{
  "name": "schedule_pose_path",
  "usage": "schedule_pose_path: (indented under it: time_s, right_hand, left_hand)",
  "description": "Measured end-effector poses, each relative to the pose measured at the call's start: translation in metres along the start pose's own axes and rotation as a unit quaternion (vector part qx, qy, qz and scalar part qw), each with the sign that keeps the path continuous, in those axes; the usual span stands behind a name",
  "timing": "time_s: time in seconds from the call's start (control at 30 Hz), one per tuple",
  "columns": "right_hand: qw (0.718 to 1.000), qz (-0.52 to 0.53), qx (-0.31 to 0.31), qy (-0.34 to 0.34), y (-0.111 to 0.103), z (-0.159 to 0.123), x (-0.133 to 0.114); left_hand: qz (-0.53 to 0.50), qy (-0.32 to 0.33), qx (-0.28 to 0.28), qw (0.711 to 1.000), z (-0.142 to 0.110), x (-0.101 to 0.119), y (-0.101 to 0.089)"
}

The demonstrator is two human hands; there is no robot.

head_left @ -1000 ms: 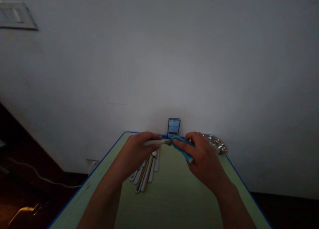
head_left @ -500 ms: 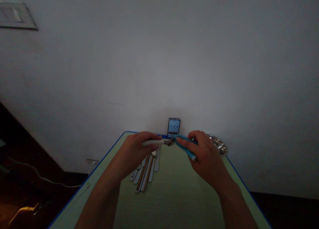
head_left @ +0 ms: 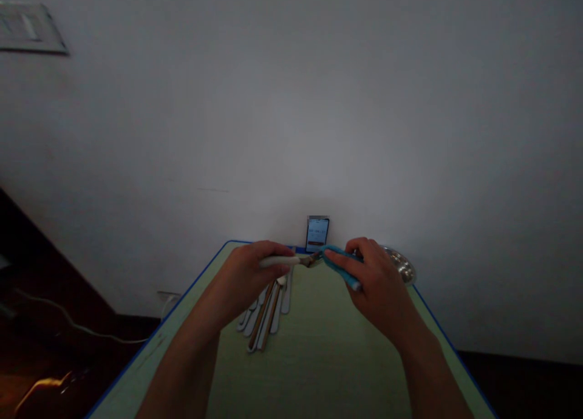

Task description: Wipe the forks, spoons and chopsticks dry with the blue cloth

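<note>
The left hand (head_left: 243, 274) is closed around the white handle of a piece of cutlery (head_left: 279, 261), held level, its dark metal head too small to tell as fork or spoon. The right hand (head_left: 379, 279) is curled around a blue cloth (head_left: 342, 267), whose end touches that metal head. Below the left hand, a fanned row of utensils (head_left: 265, 313) with white and brown handles lies on the green counter (head_left: 314, 358). Beyond the hands, a phone (head_left: 317, 234) stands upright against the wall (head_left: 291, 103), and a steel dish (head_left: 401, 265) sits behind the right hand.
</note>
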State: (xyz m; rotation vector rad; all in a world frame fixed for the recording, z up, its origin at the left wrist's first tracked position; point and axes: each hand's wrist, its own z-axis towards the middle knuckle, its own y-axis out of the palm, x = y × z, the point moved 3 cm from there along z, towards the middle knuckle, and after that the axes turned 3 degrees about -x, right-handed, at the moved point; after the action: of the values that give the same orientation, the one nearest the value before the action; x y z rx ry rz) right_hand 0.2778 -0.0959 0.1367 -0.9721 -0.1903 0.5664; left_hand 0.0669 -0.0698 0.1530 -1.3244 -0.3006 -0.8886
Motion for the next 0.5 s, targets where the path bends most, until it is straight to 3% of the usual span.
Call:
schedule_pose_path:
  time_s: [0.5]
  right_hand:
    - [1.0, 0.0, 0.007, 0.005, 0.0005, -0.0012, 0.0022]
  left_hand:
    - [-0.002, -0.006, -0.006, 1.0, 0.0, -0.0029, -0.0008]
